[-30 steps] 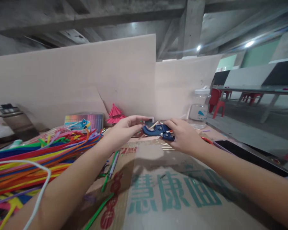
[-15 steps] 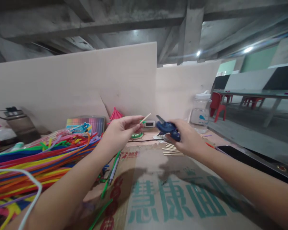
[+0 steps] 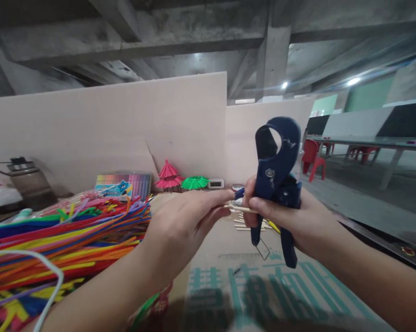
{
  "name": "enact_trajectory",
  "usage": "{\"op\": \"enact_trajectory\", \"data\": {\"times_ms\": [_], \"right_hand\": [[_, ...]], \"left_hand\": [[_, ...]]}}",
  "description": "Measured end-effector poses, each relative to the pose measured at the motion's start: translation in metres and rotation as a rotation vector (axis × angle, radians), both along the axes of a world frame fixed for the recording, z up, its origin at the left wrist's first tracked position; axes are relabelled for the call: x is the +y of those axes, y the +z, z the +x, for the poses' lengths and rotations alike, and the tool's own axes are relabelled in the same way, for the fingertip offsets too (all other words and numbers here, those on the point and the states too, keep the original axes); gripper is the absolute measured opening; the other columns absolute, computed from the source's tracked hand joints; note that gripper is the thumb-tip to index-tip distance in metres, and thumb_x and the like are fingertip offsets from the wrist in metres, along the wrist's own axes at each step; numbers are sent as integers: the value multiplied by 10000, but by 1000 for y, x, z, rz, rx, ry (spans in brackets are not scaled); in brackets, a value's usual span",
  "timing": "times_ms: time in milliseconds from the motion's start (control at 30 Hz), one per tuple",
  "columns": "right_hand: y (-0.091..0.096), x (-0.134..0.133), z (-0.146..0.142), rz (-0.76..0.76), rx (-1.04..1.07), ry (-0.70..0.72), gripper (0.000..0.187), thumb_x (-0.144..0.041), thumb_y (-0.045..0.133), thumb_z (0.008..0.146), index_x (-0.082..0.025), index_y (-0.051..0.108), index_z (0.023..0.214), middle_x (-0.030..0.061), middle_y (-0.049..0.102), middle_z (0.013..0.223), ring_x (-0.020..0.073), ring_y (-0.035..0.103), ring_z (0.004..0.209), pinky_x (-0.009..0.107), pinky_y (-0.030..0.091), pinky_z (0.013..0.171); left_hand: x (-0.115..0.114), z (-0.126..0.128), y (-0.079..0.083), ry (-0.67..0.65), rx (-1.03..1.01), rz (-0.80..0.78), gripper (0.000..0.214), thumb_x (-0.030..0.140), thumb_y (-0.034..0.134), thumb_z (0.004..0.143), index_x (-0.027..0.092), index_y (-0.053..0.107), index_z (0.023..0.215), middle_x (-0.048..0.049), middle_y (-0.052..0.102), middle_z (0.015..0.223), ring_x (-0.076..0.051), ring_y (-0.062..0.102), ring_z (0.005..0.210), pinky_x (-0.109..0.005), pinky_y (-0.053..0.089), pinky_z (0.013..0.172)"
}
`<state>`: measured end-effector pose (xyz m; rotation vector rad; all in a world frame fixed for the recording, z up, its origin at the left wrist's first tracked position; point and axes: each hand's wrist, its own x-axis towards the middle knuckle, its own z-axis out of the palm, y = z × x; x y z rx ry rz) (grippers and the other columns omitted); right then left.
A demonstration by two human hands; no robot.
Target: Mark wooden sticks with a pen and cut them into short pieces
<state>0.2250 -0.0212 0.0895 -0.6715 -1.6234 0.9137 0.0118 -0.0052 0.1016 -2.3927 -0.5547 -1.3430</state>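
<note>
A blue pipe cutter (image 3: 276, 182) stands nearly upright in my right hand (image 3: 306, 214), its curved jaw at the top and its handles and wire catch hanging below. My right thumb and finger also pinch one end of a thin wooden stick (image 3: 240, 209). The stick's other end runs to the fingers of my left hand (image 3: 183, 223), which close around it. Behind and below my right fingers, several short wooden sticks (image 3: 246, 228) lie on the cardboard (image 3: 208, 249). Part of a small blue item (image 3: 239, 193) shows just beyond the stick, too covered to name.
Colourful pipe cleaners (image 3: 73, 244) are heaped at the left, crossed by a white cable (image 3: 50, 263). Along the partition stand a dark bottle (image 3: 35, 182), a marker set (image 3: 139, 184), a pink paper umbrella (image 3: 169, 176), a green one (image 3: 194, 182) and a small digital display (image 3: 215, 184).
The cutter has swung from pointing away to jaw-up and come closer. My hands have drawn together, and the stick, earlier held only in my left hand, now spans both.
</note>
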Motion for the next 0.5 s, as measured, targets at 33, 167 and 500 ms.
{"op": "enact_trajectory", "data": {"times_ms": [33,167,500], "right_hand": [[-1,1,0,10,4,-7,114,-342,632,911,-237,603,944,-6,605,679,170,599,661,300,513,585],[-2,2,3,50,-16,-52,71,-307,624,926,-249,602,962,-11,606,713,160,589,696,292,507,615],[1,1,7,80,-19,-79,124,-353,622,925,-248,599,987,0,604,734,179,609,717,316,535,633]], "left_hand": [[1,-1,2,8,7,3,170,212,671,913,193,665,1082,-16,781,980,-119,730,863,-217,553,795],[5,-6,7,21,39,15,127,207,608,954,187,675,1060,-27,776,943,-124,718,865,-224,548,786],[9,-8,9,58,90,195,167,203,605,947,157,673,1092,-61,703,888,-150,628,775,-265,510,701]]}}
